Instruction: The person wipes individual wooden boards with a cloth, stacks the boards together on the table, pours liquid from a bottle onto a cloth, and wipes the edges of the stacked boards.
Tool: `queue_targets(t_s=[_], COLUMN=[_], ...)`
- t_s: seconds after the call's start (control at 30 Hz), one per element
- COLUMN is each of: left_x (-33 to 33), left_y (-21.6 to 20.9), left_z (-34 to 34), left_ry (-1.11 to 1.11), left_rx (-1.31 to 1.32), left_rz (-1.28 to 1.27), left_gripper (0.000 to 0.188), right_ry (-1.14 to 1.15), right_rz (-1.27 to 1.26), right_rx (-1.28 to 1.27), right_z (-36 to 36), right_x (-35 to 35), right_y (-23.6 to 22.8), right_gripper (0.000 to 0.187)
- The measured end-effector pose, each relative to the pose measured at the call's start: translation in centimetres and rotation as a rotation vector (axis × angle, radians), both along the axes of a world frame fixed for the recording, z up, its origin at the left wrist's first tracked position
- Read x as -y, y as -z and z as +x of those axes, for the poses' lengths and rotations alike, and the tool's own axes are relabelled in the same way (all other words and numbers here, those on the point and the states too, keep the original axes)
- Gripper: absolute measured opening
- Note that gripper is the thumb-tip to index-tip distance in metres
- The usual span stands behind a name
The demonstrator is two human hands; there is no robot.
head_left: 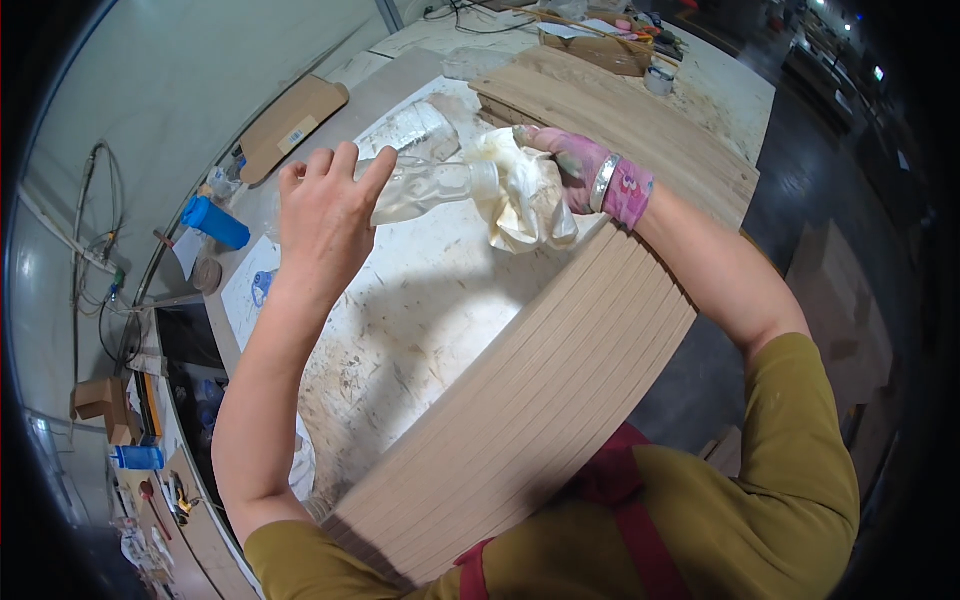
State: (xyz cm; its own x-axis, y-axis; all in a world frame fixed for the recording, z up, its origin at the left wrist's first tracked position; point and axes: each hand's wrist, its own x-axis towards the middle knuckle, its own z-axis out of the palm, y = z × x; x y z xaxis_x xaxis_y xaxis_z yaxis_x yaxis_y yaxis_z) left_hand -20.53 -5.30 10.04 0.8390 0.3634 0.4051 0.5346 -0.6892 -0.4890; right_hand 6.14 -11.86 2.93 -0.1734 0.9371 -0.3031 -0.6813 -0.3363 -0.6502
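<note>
My bare left hand point(335, 210) grips a clear plastic bottle point(425, 190), tipped on its side with its mouth toward the right. Against that mouth sits a crumpled, off-white cloth point(525, 195), held by my right hand point(580, 170) in a pink patterned glove. The fingers of the right hand are partly hidden behind the cloth. Just below the cloth, a stack of wooden boards point(520, 410) stands across the near side of the table, its layered edges toward me.
More wooden boards point(620, 125) lie at the far right of the white worktable point(400, 370). A blue bottle point(215, 222) and a flat cardboard piece point(295, 130) are at the left. A clear plastic-wrapped bundle point(415, 130) lies beyond my hands, and a small can point(660, 77) stands far back.
</note>
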Motion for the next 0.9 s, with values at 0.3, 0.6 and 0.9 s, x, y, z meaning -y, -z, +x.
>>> queue_targets(t_s=[0.3,0.6,0.9], left_x=[-5.1,-8.0,8.9], left_y=[12.8,21.1,6.9], left_z=[-2.5,-12.9,-13.1], left_ry=[-0.184,-0.437,-0.227], left_rx=[0.585,1.033,0.322], left_rz=[-0.912,-1.235,-1.835], left_gripper=[0.061,0.075,0.084], right_ry=[0.002,-0.131,0.043], right_rz=[-0.030,0.100,0.196], right_rx=[-0.013,0.154,0.219], right_z=[0.1,1.0,2.9], right_x=[-0.2,-1.3,0.3], right_y=[-0.4,0.5,0.0], right_gripper=[0.030,0.035,0.031])
